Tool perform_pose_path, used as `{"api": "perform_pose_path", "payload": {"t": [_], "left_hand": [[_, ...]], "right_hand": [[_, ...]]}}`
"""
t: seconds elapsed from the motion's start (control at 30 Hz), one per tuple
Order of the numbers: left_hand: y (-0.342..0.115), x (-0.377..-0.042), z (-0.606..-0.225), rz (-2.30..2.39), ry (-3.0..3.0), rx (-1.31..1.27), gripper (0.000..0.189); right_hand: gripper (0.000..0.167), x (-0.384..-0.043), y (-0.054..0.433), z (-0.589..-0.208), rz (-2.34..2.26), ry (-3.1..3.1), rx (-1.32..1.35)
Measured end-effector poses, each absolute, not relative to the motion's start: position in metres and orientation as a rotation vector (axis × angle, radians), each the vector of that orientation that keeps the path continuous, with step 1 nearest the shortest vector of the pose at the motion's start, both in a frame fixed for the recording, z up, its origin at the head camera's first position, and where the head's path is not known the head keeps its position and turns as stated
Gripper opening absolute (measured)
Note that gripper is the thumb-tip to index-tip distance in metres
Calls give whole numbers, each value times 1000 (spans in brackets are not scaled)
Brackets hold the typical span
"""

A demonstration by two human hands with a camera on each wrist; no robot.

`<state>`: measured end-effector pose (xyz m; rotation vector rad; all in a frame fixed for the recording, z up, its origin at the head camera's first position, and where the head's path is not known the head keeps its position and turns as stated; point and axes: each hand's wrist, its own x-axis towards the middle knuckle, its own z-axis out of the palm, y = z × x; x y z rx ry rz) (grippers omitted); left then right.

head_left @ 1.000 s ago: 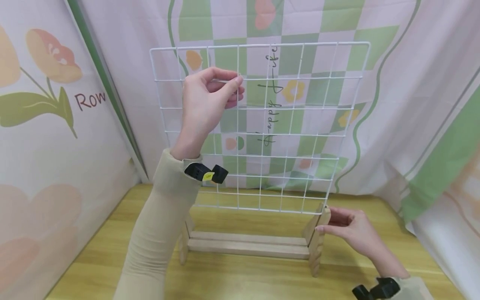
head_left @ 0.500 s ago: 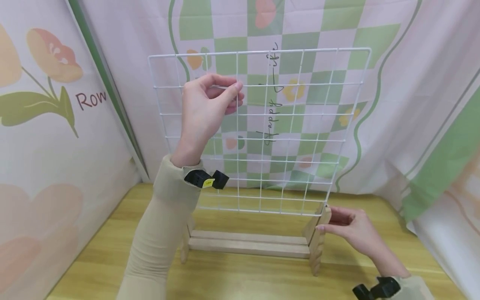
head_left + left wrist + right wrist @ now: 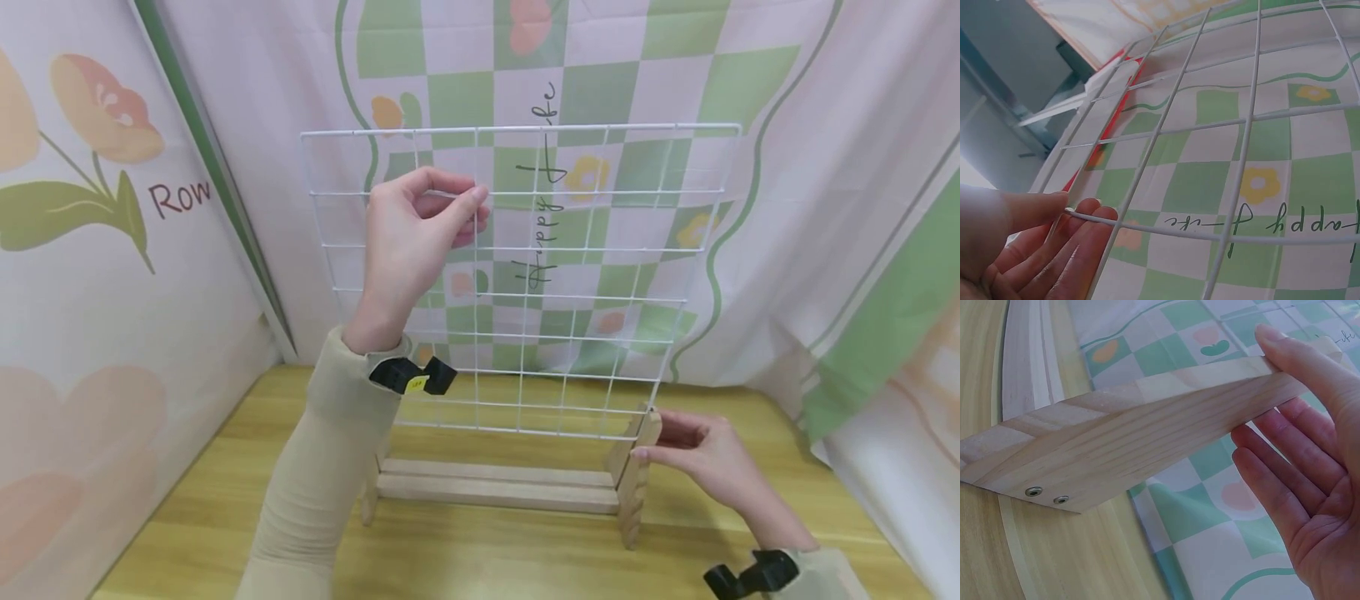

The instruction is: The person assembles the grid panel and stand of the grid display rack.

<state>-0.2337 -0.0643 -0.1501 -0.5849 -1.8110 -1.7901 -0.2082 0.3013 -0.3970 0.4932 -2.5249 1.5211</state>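
Observation:
My left hand (image 3: 408,250) pinches a white wire grid panel (image 3: 585,192) in its upper left area, thumb and fingers meeting on a wire. In the left wrist view the thumb lies on one side of the wire (image 3: 1094,217) and the fingers on the other. Below the grid stands a wooden stand (image 3: 495,493) with two side pieces joined by crossbars. The grid's lower right corner reaches the top of the right side piece (image 3: 633,492). That same piece is gripped near its top by my right hand (image 3: 708,462). My left forearm partly hides the stand's left side.
The stand rests on a wood-grain tabletop (image 3: 480,558). Behind it hangs a green-and-white checked curtain (image 3: 607,75). A flower-printed cloth (image 3: 112,292) borders the left side, and another curtain (image 3: 885,333) the right.
The grid's top edge has come down steadily, with my left hand sinking along with it. Its bottom edge has dropped slightly towards the crossbars. My right hand stays on the side piece.

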Motion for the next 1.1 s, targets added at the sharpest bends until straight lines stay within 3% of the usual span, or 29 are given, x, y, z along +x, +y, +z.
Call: {"api": "perform_pose_path", "payload": {"t": [1.1], "left_hand": [[-69, -230, -180, -1804, -1808, -597, 11]], "right_hand": [[47, -205, 301, -391, 1555, -2538, 473]]}}
